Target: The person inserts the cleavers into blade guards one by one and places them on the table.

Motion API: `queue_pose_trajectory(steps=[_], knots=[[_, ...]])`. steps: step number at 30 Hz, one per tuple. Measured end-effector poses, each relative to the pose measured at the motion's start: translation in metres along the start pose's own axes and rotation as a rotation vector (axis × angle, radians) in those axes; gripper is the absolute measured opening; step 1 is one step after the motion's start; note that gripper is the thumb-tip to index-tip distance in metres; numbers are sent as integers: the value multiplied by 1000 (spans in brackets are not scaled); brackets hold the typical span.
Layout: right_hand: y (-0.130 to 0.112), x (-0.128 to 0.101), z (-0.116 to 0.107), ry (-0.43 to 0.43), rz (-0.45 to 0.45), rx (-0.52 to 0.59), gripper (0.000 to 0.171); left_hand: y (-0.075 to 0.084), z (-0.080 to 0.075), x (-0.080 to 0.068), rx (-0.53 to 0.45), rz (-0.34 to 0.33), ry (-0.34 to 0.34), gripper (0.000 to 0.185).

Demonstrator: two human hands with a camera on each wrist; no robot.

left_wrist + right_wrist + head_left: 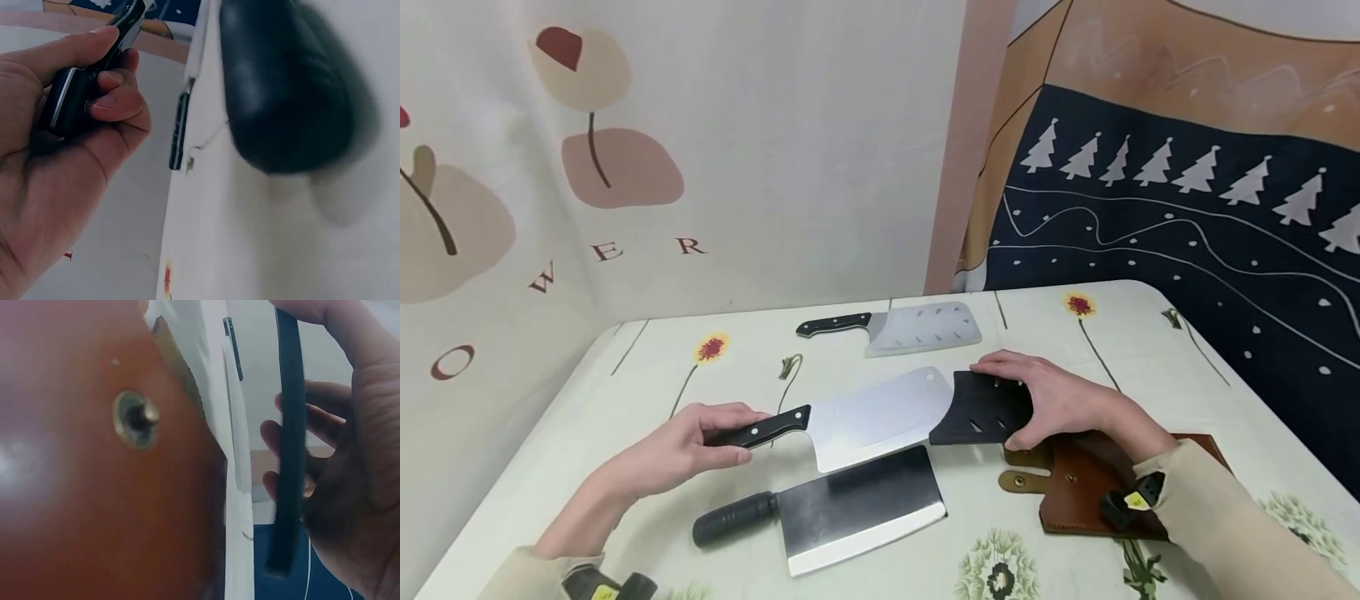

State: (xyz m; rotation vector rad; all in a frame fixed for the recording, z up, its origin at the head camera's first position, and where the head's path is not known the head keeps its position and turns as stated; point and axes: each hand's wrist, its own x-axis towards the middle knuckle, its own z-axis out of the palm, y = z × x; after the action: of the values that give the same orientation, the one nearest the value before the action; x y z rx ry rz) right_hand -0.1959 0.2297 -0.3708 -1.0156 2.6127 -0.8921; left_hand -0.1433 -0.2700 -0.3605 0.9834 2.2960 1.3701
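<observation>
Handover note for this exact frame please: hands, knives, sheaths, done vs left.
Left hand: grips the black riveted handle of the bright steel cleaver, blade pointing right.
Right hand: fingers curled round the black blade cover, its open end facing the cleaver's tip.
Blade tip is at the cover's mouth; I cannot tell whether it has entered.
Elsewhere on the table: dark cleaver with round black handle bare at the near edge; brown leather sheath under the right wrist; far cleaver already in a clear cover.
Likely left: slide the cover fully on; dark cleaver is still bare.
</observation>
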Motion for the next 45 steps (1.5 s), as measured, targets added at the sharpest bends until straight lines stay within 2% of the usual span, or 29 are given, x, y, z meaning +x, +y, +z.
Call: queue_pose_trajectory(steps=[5, 10, 14, 19, 25, 28, 33, 38, 45], knots=[[-4, -5, -1, -46, 0, 7, 91, 3, -2, 2, -23, 7, -60, 40], [-17, -6, 5, -132, 5, 58, 90, 4, -9, -8, -24, -65, -130, 40], [-26, -5, 14, -194, -6, 65, 91, 3, -10, -14, -7, -74, -144, 40], [-33, 0, 26, -211, -48, 21, 93, 1, -5, -13, -28, -58, -77, 35], [-32, 4, 26, -177, -53, 13, 94, -5, 6, -7, 44, -40, 92, 25], [-30, 5, 23, -158, -31, 24, 94, -6, 8, -7, 40, -40, 151, 24], [-23, 1, 21, -102, -3, 45, 95, -7, 9, -4, 10, -49, 174, 25], [-14, -5, 19, -86, 13, 29, 97, -7, 8, -5, -21, -91, 195, 26], [-8, -8, 14, -51, -24, 59, 98, -10, 8, -6, -48, -114, 216, 28]])
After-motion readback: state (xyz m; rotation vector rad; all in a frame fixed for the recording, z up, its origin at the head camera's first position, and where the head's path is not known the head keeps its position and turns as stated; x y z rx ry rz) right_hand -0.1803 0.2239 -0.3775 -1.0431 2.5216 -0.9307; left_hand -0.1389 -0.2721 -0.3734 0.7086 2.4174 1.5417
